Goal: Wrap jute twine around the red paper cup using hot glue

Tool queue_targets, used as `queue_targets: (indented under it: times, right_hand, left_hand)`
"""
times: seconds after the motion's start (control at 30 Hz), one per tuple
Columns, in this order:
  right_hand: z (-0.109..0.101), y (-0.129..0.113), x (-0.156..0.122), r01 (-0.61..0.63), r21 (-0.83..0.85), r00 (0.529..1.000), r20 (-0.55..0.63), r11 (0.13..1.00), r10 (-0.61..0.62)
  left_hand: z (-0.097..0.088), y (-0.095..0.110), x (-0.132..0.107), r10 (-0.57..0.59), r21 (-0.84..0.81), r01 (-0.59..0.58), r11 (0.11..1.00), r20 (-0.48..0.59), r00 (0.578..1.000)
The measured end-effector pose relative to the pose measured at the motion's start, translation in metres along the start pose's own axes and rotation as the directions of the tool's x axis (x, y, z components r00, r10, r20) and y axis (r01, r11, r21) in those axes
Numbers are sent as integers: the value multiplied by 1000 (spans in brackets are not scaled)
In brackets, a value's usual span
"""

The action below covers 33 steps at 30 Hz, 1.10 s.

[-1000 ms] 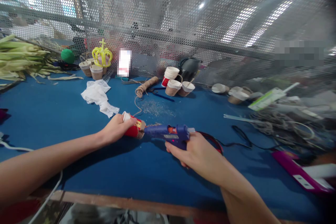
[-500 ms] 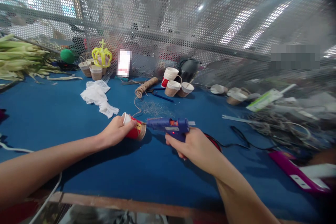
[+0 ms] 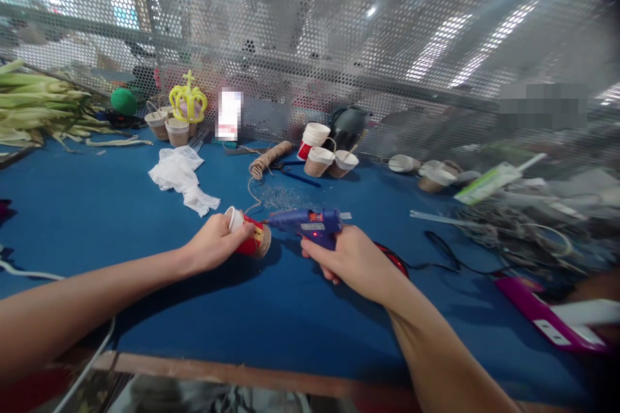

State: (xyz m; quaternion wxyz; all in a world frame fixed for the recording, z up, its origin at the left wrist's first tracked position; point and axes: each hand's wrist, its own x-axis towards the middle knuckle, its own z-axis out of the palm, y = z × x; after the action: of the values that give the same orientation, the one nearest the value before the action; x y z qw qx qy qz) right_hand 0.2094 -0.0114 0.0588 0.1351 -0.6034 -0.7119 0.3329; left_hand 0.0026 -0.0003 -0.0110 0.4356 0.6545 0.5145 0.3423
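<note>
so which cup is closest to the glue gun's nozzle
The red cup, held tilted in the left hand right by the tip of the glue gun; the other cups all sit farther back.

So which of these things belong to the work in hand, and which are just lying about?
In use:
red paper cup, held in the left hand
blue glue gun, held in the right hand, pointed at the cup
twine, its strand leading toward the cup

Apparently just lying about:
crumpled white cloth
yellow crown
green ball
</note>
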Motion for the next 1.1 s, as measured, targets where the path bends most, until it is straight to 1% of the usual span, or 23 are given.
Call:
queue_targets:
  times: [0.07, 0.13, 0.2, 0.27, 0.3, 0.33, 0.37, 0.4, 0.43, 0.53, 0.6, 0.67, 0.77, 0.83, 0.9, 1.0, 1.03, 1.07, 1.1]
  right_hand:
    - [-4, 1, 0, 27, 76, 1000, 13, 997, -28]
    - [-9, 3, 1, 72, 170, 997, -5, 983, -72]
    - [-17, 6, 6, 101, 267, 994, -67, 958, -86]
    - [-26, 12, 15, 111, 314, 985, -159, 943, -64]
    - [-31, 15, 22, 111, 294, 978, -201, 949, -52]
    - [-35, 19, 30, 97, 234, 969, -246, 967, -37]
    - [-38, 23, 38, 65, 153, 957, -288, 986, -18]
    - [-40, 28, 48, -1, 76, 947, -320, 997, 25]
    - [-42, 32, 57, -43, 47, 941, -334, 998, 57]
    - [-39, 48, 84, -151, 4, 931, -336, 989, 144]
    - [-35, 57, 95, -218, -36, 928, -317, 975, 196]
    - [-31, 64, 102, -259, -80, 932, -280, 962, 228]
    - [-29, 69, 105, -296, -158, 937, -238, 942, 255]
    - [-29, 69, 107, -317, -209, 933, -243, 925, 265]
    - [-30, 66, 107, -342, -251, 922, -274, 905, 272]
    - [-29, 52, 104, -372, -298, 899, -353, 879, 261]
    - [-28, 44, 101, -359, -309, 898, -370, 881, 236]
    - [-27, 35, 97, -322, -321, 908, -371, 890, 195]
    - [-24, 25, 92, -259, -331, 928, -347, 908, 139]
  left_hand:
    - [0, -2, 1, 2, -20, -2, 1000, -14, 1000]
    - [0, -4, 2, 9, -51, -11, 999, -34, 999]
    - [0, -3, 2, 12, -94, -17, 995, -49, 999]
    - [-1, -1, 1, 12, -139, -20, 990, -58, 998]
    - [-1, 1, 1, 11, -158, -21, 987, -64, 998]
    - [-2, 2, 1, 8, -176, -21, 984, -70, 997]
    - [-2, 3, 1, 6, -192, -21, 981, -76, 997]
    - [-2, 4, 1, 8, -210, -25, 977, -80, 997]
    - [-2, 4, 1, 11, -229, -30, 973, -81, 997]
    - [-2, 3, 2, 28, -276, -47, 960, -73, 997]
    - [-2, 2, 2, 38, -292, -62, 954, -88, 995]
    - [-2, 2, 2, 41, -305, -64, 950, -81, 996]
    - [-3, 3, 1, 48, -328, -59, 943, -43, 998]
    - [-3, 2, 0, 54, -327, -61, 943, -32, 998]
    - [-3, 0, 1, 61, -306, -70, 949, -38, 997]
    - [-4, 0, 0, 69, -249, -78, 965, -44, 997]
    - [-5, 1, -1, 78, -226, -84, 970, -37, 996]
    - [-5, 3, -2, 98, -206, -101, 973, -26, 995]
    - [-6, 5, -3, 135, -189, -135, 972, -14, 991]
